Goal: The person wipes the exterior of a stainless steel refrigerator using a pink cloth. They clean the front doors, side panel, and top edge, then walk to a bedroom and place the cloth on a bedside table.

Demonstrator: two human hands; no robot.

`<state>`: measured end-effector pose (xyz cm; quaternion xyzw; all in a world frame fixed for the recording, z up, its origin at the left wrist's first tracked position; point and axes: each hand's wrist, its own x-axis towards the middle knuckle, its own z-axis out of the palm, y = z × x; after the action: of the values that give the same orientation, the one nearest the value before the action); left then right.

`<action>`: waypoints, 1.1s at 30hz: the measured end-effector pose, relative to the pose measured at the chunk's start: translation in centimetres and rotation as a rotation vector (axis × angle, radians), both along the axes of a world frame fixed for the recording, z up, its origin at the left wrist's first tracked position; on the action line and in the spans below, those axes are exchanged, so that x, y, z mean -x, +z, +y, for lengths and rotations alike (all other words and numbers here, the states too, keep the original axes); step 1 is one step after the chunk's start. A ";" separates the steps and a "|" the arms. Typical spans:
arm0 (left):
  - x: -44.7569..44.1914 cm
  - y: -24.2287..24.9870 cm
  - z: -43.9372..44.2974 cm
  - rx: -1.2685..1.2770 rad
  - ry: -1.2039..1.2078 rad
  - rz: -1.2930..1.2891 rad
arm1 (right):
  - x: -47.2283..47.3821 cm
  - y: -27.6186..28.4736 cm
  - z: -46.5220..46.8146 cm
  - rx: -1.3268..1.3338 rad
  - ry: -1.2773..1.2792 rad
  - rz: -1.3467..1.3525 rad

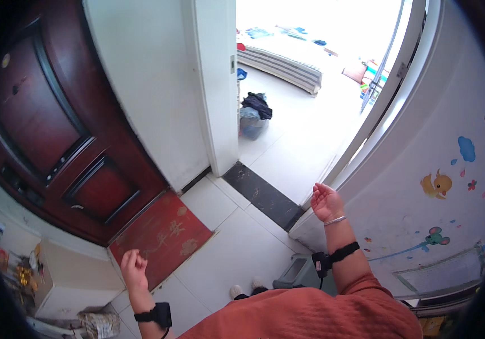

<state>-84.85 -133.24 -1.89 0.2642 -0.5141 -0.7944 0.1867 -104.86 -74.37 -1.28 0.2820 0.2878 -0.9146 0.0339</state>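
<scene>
My left hand [134, 269] is raised in front of the red doormat [164, 237], fingers loosely curled, and nothing shows in it. A black strap with a small device sits on that forearm. My right hand [326, 202] is held up beside the doorway's right jamb, its fingers slightly bent and holding nothing. It wears a silver bangle [335, 220], and a black strap with a device [322, 265] is lower on the arm. Between the hands lie white floor tiles [225, 250] and a dark stone threshold [263, 195].
A dark red door [102, 186] stands at left, near a white cabinet [81, 292]. Beyond the doorway are a striped bed [276, 63] and a bag with dark cloth [255, 123]. A grey-green plastic object [295, 271] is by my feet. Cartoon stickers [437, 185] mark the right wall.
</scene>
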 end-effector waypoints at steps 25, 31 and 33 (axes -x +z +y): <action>62.7 -1.6 20.5 -0.081 -0.517 -0.197 | 51.0 -5.0 15.2 0.228 -0.385 -0.026; 80.5 -6.2 29.2 -0.220 -0.713 -0.271 | 58.9 -3.6 25.6 0.088 -0.577 -0.075; 86.7 -6.3 33.5 -0.246 -0.754 -0.294 | 60.6 -1.8 30.0 0.002 -0.648 -0.097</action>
<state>-171.55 -99.69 -8.23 0.1885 -0.4974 -0.8163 -0.2254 -165.42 -44.40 -3.05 0.4021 0.1802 -0.8636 -0.2450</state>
